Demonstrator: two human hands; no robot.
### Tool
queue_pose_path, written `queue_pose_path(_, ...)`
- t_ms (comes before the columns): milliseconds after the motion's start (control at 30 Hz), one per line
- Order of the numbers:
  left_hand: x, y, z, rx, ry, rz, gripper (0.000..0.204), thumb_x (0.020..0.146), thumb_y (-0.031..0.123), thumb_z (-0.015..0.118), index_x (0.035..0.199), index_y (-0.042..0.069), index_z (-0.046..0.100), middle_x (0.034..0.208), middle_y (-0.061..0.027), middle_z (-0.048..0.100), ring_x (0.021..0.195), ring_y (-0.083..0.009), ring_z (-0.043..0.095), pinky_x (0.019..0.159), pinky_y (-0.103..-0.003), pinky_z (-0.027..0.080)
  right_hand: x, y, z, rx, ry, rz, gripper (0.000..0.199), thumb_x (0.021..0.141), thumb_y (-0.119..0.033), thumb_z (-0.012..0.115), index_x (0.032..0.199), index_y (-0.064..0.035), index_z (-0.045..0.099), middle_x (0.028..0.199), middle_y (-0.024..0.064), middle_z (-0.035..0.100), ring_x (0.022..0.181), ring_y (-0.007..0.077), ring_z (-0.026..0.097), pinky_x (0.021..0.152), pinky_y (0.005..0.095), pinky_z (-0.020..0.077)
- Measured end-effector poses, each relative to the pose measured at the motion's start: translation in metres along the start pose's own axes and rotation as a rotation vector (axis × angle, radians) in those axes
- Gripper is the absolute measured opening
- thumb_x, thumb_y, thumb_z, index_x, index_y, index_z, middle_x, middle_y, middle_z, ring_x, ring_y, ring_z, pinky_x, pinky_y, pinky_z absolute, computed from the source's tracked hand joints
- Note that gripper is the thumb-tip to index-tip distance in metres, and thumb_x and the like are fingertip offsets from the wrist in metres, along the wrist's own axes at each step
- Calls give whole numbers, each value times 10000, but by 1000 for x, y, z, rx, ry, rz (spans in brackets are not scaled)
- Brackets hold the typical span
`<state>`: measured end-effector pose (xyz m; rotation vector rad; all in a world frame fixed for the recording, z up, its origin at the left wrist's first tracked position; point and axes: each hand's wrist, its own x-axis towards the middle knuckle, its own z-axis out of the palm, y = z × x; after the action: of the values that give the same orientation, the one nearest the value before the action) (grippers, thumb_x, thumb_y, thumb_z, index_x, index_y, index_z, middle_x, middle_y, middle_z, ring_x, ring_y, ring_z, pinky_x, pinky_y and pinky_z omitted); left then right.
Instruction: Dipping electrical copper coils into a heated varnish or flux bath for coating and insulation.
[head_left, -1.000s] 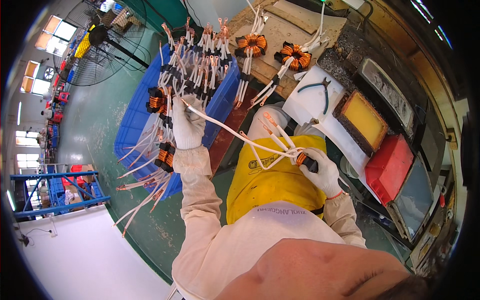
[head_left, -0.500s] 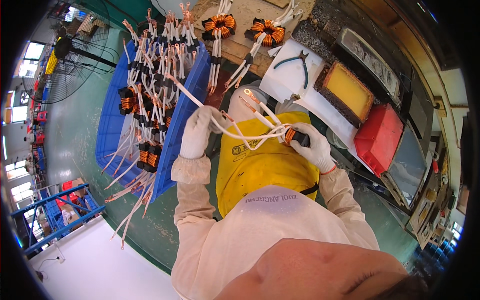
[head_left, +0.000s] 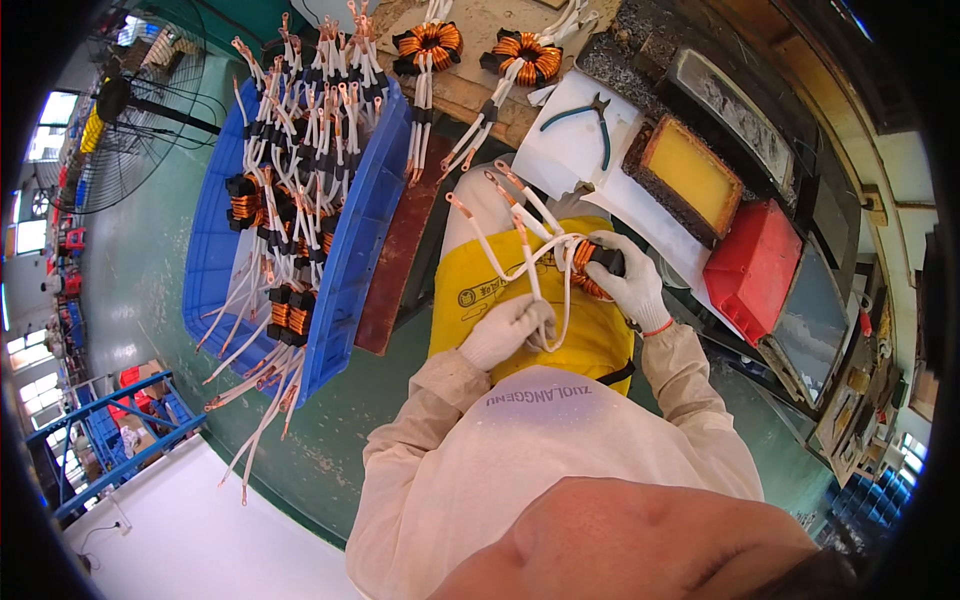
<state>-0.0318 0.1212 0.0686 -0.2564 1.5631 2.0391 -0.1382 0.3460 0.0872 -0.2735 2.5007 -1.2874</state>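
In my gloved right hand (head_left: 632, 280) is a copper-wound ring coil (head_left: 584, 268) with black blocks, held over my yellow apron (head_left: 460, 330). White-sleeved leads with copper lugs (head_left: 482, 236) fan out from the coil toward the upper left. My gloved left hand (head_left: 505, 332) is closed on one white lead (head_left: 536, 290), bent down in a loop below the coil; its copper end points up. The left fingertips are partly hidden. To the left, a blue crate (head_left: 352, 270) is heaped with similar coils (head_left: 290, 315) and their leads.
Two more ring coils (head_left: 428, 46) lie on the bench ahead. Cutting pliers (head_left: 600, 125) rest on a white sheet (head_left: 545, 150). At the right stand a tray of yellow material (head_left: 693, 178) and a red bin (head_left: 752, 265). A floor fan (head_left: 115, 100) is at far left.
My left hand has moved right and down, toward my body, bending the long lead from a stretched line into a loop. My right hand still grips the coil.
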Motion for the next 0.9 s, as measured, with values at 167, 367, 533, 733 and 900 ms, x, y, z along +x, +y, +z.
queue_pose_path(167,0,13,-9,-6,35,-110,355,1007,357,473,1017,19,582,849,-57,657,688,-103,615,635,-226,505,-2,3,-1,-15,26,20,478,781,-320,728,1192,-97,630,1125,123,668,1035,272,657,900,333,500)
queue_pose_path(367,-16,24,-39,-71,232,-77,299,973,321,504,1011,38,595,824,-37,654,637,-77,569,592,-212,474,-3,-2,-2,-34,29,69,500,776,-280,712,1206,-47,609,1086,145,677,995,246,665,896,316,499)
queue_pose_path(533,-14,24,-39,-162,234,-82,293,969,302,503,1061,37,588,891,-55,671,614,-65,545,555,-192,453,-4,-3,2,-88,31,30,509,774,-301,718,1206,-53,610,1093,162,678,1000,267,672,889,329,507)
queue_pose_path(733,-10,14,-43,-243,260,-86,315,970,268,478,1153,30,574,941,-82,675,582,-51,518,537,-171,442,-9,-8,1,-158,25,70,584,739,-336,758,1229,-70,585,1084,177,671,989,315,667,876,363,517)
queue_pose_path(900,-8,22,-42,-201,261,-54,404,961,256,470,1281,14,516,966,-87,676,576,-33,494,516,-159,416,-12,4,9,-379,79,-114,722,712,-387,788,1309,-102,500,1087,174,660,966,351,658,843,403,524)
